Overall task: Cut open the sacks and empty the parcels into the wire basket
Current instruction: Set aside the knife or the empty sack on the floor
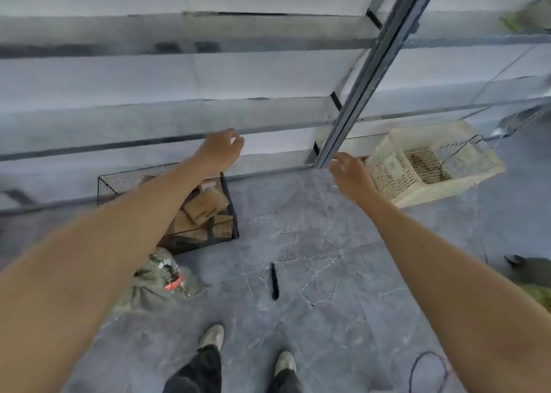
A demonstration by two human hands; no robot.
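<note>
Left forearm (113, 231) over half-hidden wire basket (232, 213)

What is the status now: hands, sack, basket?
Left hand and right hand empty, held out forward. Parcels in wire basket; crumpled sack on floor beside it. Black tool on floor, untouched.

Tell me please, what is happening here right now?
A person stands on a grey floor with both arms stretched forward. The left hand and the right hand hold nothing. The wire basket at the left already has brown parcels in it. A crumpled sack lies on the floor beside it. A black tool, probably the cutter, lies untouched in front of the shoes. A pale woven basket stands at the right.
</note>
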